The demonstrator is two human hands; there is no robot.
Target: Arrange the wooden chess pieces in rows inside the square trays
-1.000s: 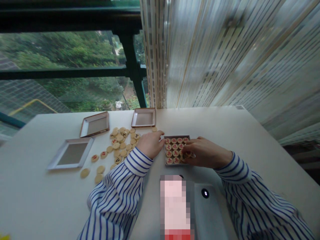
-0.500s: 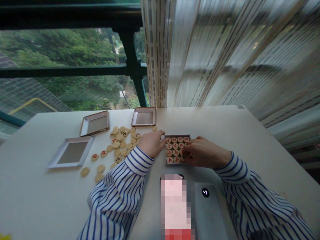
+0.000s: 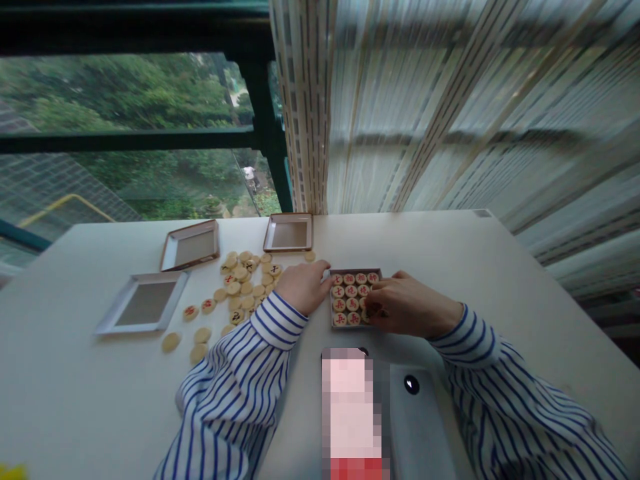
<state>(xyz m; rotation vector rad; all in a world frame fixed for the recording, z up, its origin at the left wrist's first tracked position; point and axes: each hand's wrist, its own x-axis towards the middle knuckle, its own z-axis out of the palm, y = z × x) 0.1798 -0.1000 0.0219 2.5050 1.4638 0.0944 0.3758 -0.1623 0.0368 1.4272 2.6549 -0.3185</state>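
Observation:
A small shallow box [image 3: 350,327] holds rows of round Chinese chess pieces [image 3: 353,305] with red characters facing up. My left hand [image 3: 305,287] is at the box's upper left side, its thumb and forefinger against the edge. Over the box's right side, my right hand [image 3: 413,305] has its fingers curled and pressed together on a piece near the lower right corner. That piece is mostly hidden by the fingers. Left of my left hand lies a loose pile of pieces [image 3: 245,289], some face down, others with black or red characters.
Two brown-rimmed box parts [image 3: 216,243] [image 3: 311,233] stand at the table's back edge. A white box lid [image 3: 173,303] lies at the left. Near me are a blurred-out phone [image 3: 350,407] and a pale case [image 3: 420,427]. A curtain [image 3: 425,100] hangs behind.
My right fingers have shifted slightly and press lower at the box's right side; the tilted piece seen under them before is now more covered. My left hand stays put.

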